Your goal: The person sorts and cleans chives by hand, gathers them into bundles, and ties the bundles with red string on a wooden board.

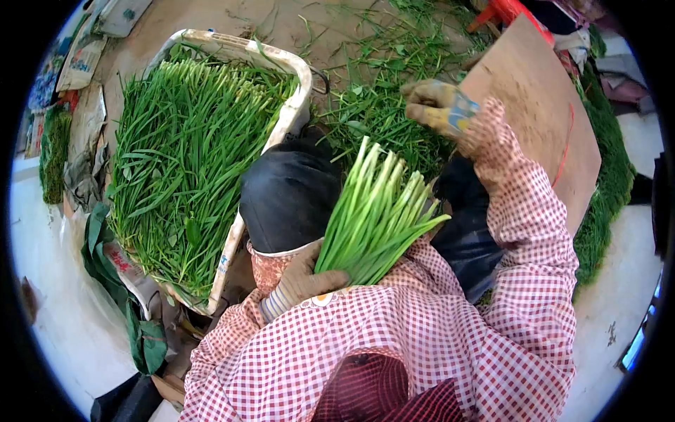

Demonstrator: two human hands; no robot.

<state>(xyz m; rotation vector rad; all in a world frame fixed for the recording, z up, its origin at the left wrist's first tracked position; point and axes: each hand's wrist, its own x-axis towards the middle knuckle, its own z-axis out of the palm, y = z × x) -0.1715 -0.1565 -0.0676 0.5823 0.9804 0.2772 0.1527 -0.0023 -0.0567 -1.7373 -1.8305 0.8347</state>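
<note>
Gloved and close to the body, my left hand (309, 281) is wrapped round the lower part of a bunch of green stalks (376, 218), whose pale cut ends point up and away. My right hand (432, 105), in a dirty yellowish glove with a blue and yellow cuff, is raised beyond the bunch, above loose greens (380, 112) on the floor. Its fingers look curled, and whether they hold anything is too small to make out. The bunch and my right hand are apart.
At the left, a white crate (299, 67) holds many green stalks (190, 155). A brown board (541, 105) leans at the right, with more greens (608, 162) behind it. Dark-covered knees (288, 190) are between crate and board. Green cloth (105, 260) hangs at the left.
</note>
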